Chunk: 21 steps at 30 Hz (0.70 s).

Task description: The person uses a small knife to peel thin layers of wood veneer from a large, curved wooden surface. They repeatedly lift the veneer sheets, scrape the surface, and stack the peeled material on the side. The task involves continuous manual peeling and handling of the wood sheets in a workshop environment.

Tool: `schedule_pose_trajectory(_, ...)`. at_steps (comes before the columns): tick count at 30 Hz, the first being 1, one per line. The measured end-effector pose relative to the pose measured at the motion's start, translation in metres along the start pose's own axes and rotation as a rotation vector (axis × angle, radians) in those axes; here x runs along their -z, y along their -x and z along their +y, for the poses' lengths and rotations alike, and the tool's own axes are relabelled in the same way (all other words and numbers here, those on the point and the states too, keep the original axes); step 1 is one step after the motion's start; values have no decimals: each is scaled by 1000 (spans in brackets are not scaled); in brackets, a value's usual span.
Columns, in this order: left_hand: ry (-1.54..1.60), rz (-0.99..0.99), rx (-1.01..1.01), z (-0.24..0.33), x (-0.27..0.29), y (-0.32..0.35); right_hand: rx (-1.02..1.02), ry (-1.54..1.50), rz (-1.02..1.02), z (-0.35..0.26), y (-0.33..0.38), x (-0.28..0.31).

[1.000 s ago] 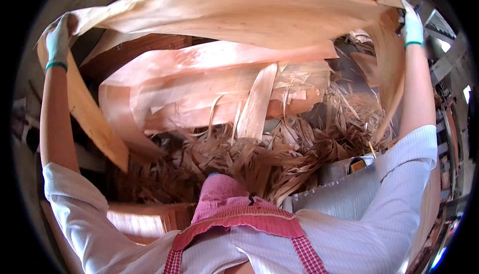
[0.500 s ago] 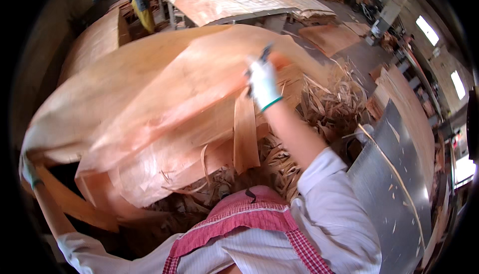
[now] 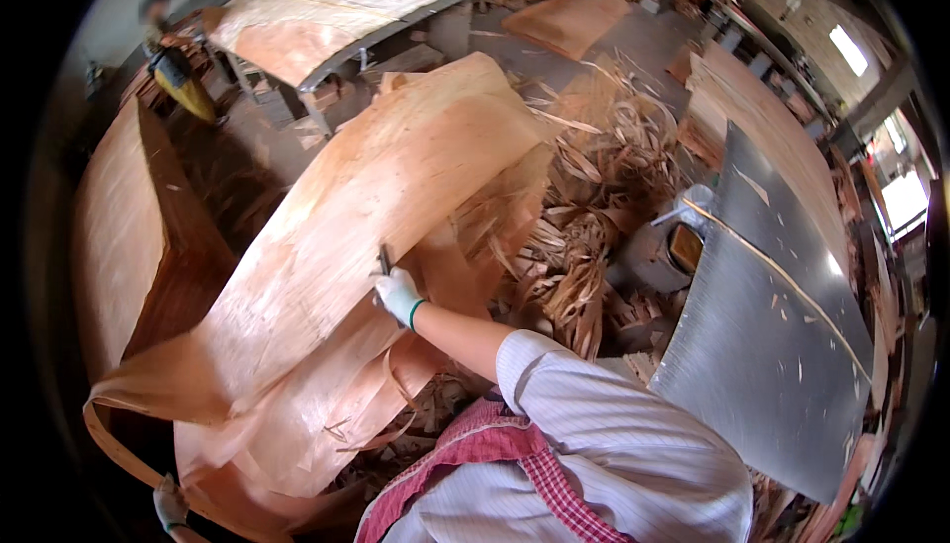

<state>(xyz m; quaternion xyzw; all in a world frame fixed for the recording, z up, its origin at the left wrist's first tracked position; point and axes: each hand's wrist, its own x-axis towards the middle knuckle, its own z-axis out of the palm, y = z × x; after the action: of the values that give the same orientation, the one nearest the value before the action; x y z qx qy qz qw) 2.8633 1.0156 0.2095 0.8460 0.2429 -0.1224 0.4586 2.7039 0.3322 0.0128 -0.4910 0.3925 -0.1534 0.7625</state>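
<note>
The grip of the gloved right hand [image 3: 398, 296] is curled around a dark, slim tool [image 3: 385, 259], its tip pointing away from the person, over the long wood sheet [image 3: 376, 167]. That thin sheet lies slanted across the middle, on top of other wood sheets [image 3: 297, 444]. Its near left end loops down beside the left hand [image 3: 170, 503]; whether that hand pinches the edge, I cannot tell. To the right is a heap of wood strips [image 3: 584, 236], then a grey metal sheet [image 3: 752, 335] with 1 thin strip [image 3: 762, 255] across it. A co-worker [image 3: 168, 53] stands far left.
</note>
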Motion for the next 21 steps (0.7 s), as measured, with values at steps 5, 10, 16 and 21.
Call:
schedule_pose_trajectory(5,-185,92,-783,53,-163,7,-118,305,-547,-24,28,81)
schedule_pose_trajectory(10,400,-485,-869,131,-467,100,-258,88,-319,-73,39,232)
schedule_pose_trajectory(16,-415,-457,-1490,225,-755,326,-196,-110,234,-106,34,479)
schedule_pose_trajectory(21,-769,-483,-1578,257,-873,339,-61,-255,824,-134,49,657)
